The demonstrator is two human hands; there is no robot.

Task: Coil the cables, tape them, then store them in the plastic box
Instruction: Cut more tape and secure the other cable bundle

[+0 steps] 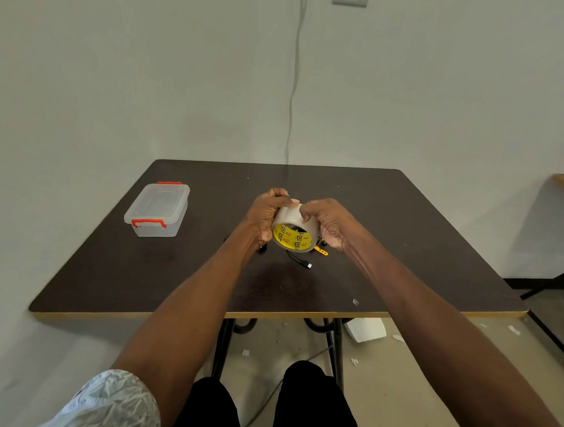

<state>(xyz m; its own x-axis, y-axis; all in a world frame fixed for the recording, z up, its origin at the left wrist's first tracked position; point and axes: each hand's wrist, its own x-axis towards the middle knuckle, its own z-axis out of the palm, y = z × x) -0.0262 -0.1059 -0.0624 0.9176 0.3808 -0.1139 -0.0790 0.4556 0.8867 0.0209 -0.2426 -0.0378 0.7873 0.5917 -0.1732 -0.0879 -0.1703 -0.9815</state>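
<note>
Both hands held one roll of tape (292, 228) above the middle of the table (404, 240). The left hand (267, 212) and right hand (329, 221) had fingers curled round it. One black cable (299, 260) lay underneath. One closed plastic box (157, 210) sat well apart, near the left edge.

Dark table (405, 221) against pale wall (117, 71), littered floor (413, 370).
</note>
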